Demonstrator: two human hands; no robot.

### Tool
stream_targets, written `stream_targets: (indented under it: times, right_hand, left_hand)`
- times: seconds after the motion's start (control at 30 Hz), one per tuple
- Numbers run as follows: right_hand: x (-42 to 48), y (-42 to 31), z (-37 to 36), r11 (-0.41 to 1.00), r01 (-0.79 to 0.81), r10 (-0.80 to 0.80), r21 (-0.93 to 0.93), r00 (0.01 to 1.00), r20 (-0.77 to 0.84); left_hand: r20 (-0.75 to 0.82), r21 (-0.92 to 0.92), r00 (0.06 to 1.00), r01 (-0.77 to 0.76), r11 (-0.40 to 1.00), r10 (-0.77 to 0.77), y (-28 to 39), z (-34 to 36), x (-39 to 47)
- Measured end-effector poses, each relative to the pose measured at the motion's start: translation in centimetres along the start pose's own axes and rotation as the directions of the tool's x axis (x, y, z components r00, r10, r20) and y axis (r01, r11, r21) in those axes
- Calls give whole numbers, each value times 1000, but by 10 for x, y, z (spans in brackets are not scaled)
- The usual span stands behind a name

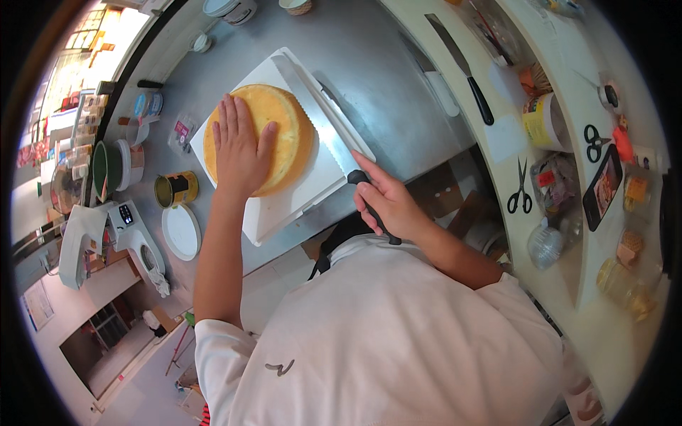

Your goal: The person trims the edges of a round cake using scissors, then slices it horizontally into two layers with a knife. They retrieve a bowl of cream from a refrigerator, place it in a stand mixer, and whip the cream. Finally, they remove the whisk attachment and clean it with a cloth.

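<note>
A round yellow sponge cake (292,122) rests on a white board (277,215) on the steel table. My left hand (240,144) lies flat on the cake's top, thumb spread away from the fingers. In my right hand (389,199) is the black handle of a long serrated bread knife (314,114). Its blade runs along the right side of the cake, teeth facing it, with the index finger stretched along the blade's base. From this angle I cannot tell whether the teeth touch the cake.
On the steel table (362,58), a white-handled knife (441,90) lies right; an open tin (178,189), a white lid (181,232) and a stand mixer (130,229) stand left. The right shelf holds a spatula (469,80), scissors (520,191) and a phone (603,187).
</note>
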State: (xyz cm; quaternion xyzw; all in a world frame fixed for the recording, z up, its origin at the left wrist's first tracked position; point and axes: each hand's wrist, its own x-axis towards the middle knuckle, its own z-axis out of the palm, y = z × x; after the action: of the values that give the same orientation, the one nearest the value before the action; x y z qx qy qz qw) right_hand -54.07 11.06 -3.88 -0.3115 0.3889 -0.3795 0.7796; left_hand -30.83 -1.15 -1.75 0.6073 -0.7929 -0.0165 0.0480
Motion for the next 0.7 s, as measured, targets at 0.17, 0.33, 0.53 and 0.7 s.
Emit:
stream_targets:
  times: [0.17,0.33,0.53,0.7]
  right_hand:
    - [-1,5,-4,999,-35,35,39,999,17]
    - [3,2,-5,999,-40,39,23,998,39]
    - [38,-15,0,999,-28,31,-47,998,61]
    - [9,-14,7,983,-105,118,-154,990,82]
  left_hand:
    - [13,-17,1000,-22,1000,22,1,2,2]
    - [29,2,999,-41,999,40,1,1,2]
    - [43,-3,997,-57,998,57,1,3,3]
    - [-12,-13,1000,28,1000,-28,0,13,2]
